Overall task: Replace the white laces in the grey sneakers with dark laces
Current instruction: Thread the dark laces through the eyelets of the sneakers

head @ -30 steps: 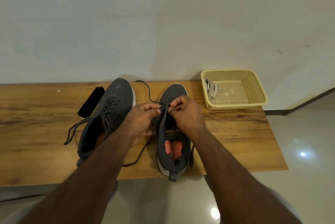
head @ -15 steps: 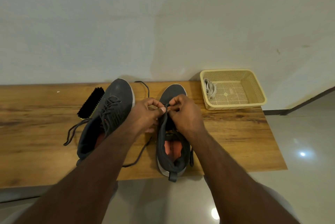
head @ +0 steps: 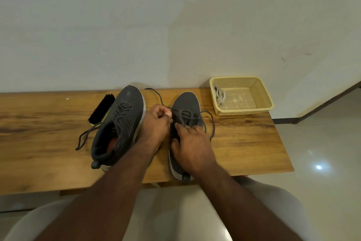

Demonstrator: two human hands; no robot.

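Observation:
Two grey sneakers stand side by side on a wooden bench (head: 244, 143), toes toward the wall. The left sneaker (head: 121, 121) carries a dark lace whose ends trail off to the left. The right sneaker (head: 185, 106) has a dark lace (head: 212, 121) partly threaded, with loose loops at both sides. My left hand (head: 156, 123) pinches that lace at the shoe's left eyelets. My right hand (head: 190, 147) rests over the tongue and opening of the right sneaker, fingers spread on it. White laces (head: 218, 95) lie bundled in a cream basket.
The cream plastic basket (head: 259, 94) sits at the bench's back right corner. A black shoe brush (head: 101, 109) lies behind the left sneaker on the left. The wall runs right behind the bench. A shiny tiled floor lies to the right.
My right hand let go of the lace at the eyelets and dropped back onto the shoe's tongue. A lace loop now lies out to the right. My left hand keeps its pinch.

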